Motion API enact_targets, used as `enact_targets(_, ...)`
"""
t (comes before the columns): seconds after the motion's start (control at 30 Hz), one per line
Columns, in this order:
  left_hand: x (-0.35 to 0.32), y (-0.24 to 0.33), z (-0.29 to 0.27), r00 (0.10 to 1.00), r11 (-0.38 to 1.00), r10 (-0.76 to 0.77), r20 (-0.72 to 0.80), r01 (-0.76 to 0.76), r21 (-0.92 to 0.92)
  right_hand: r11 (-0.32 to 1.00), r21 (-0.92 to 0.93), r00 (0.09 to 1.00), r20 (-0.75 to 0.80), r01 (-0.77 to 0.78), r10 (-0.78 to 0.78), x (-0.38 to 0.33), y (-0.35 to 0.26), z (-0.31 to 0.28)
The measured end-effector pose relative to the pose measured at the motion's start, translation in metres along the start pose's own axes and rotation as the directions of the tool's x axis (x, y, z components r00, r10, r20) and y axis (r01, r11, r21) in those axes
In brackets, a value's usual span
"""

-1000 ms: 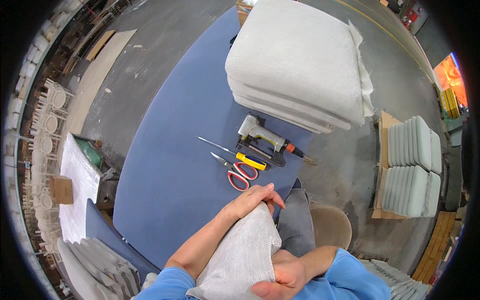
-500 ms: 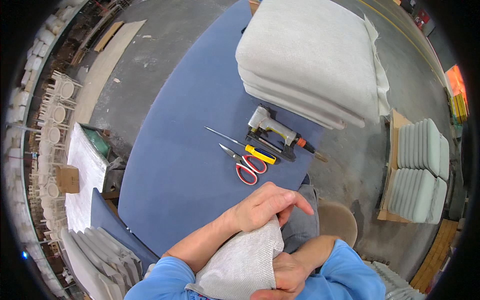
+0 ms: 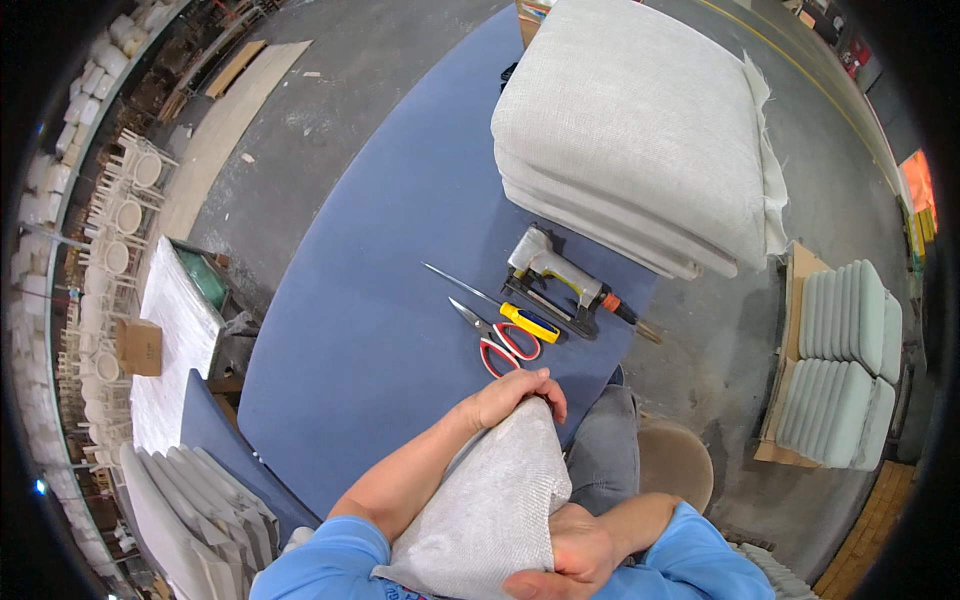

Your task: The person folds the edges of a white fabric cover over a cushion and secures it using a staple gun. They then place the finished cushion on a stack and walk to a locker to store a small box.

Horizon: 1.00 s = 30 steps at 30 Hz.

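Observation:
A light grey woven fabric piece (image 3: pixel 490 510) stands tilted against my body; whether a pad sits inside it I cannot tell. My left hand (image 3: pixel 515 397) curls its fingers over the fabric's upper corner. At the lower right edge, my right hand (image 3: pixel 575 555) grips the fabric, thumb on the near side and some fingers hidden. Just beyond my left hand, scissors (image 3: pixel 510 347) with red and white handles lie on a blue padded surface (image 3: pixel 350 330). Beside them are a yellow-handled screwdriver (image 3: pixel 530 323) and a metal pneumatic staple gun (image 3: pixel 555 275).
Grey fabric-covered cushions (image 3: pixel 630 130) are stacked at the far end of the blue surface. Pale green cushions (image 3: pixel 838 360) stand in rows on cardboard at the right. A brown round stool (image 3: pixel 675 462) is near my leg. More grey cushions (image 3: pixel 200 510) lean at lower left.
My left hand's fingers have gone from partly stretched out to curled over the fabric corner. More of the fabric's upper part shows. The whole view has shifted slightly.

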<state>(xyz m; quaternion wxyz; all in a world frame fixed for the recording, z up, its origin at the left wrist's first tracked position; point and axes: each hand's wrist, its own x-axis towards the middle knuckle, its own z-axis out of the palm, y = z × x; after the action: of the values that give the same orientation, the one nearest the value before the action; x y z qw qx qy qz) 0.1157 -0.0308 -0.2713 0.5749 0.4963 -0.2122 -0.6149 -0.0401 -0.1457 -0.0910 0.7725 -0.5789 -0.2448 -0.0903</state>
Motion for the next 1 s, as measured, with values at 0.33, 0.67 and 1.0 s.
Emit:
enact_targets(0.33, -0.008, 0.060, 0.041, 0.998, 0.997, 0.059, -0.038, -0.057, 0.060, 0.987, -0.023, 0.987, 0.015, 0.162, -0.162, 0.000, 0.016, 0.000)
enact_targets(0.67, -0.044, 0.127, 0.073, 0.961, 0.961, 0.275, 0.028, -0.276, 0.035, 0.998, 0.057, 0.997, 0.070, 0.026, -0.030, 0.017, -0.001, -0.009)
enact_targets(1.0, -0.060, 0.111, 0.081, 0.837, 0.796, 0.545, 0.051, -0.498, -0.344, 0.972, 0.129, 0.972, -0.105, -0.195, 0.209, 0.016, -0.025, 0.007)
